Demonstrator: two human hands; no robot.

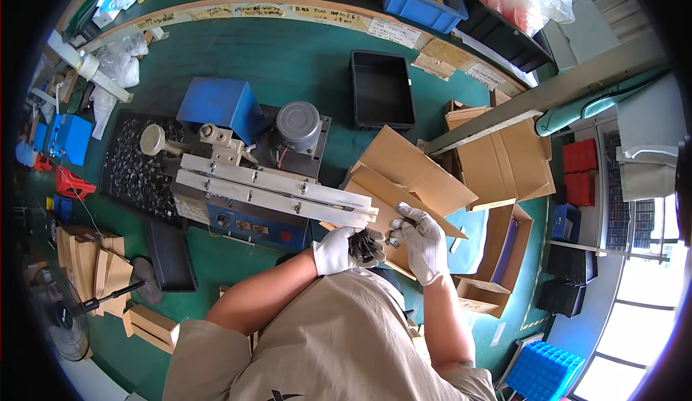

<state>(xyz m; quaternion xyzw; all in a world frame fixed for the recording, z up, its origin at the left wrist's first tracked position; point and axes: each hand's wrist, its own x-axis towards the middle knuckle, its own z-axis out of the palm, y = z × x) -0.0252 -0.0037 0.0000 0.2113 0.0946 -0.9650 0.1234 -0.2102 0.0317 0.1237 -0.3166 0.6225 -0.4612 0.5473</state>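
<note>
My left hand (334,252), in a white glove, is closed around a bunch of small black parts (364,245) in front of my chest. Just to its right, my right hand (424,244), also gloved in white, has its fingers closed together. A small dark and silvery piece (393,242) shows at its fingertips, too small to name. Both hands are near the right end of a pair of long metal rails (274,193). These rails belong to a bench machine with a blue housing (218,105) and a grey round motor (298,120).
A wide black tray (133,162) of small dark parts lies left of the machine. Behind it stands a black bin (382,90). Open cardboard boxes (411,167) crowd the right side. A narrow black tray (171,257) and a fan (68,318) are at the left.
</note>
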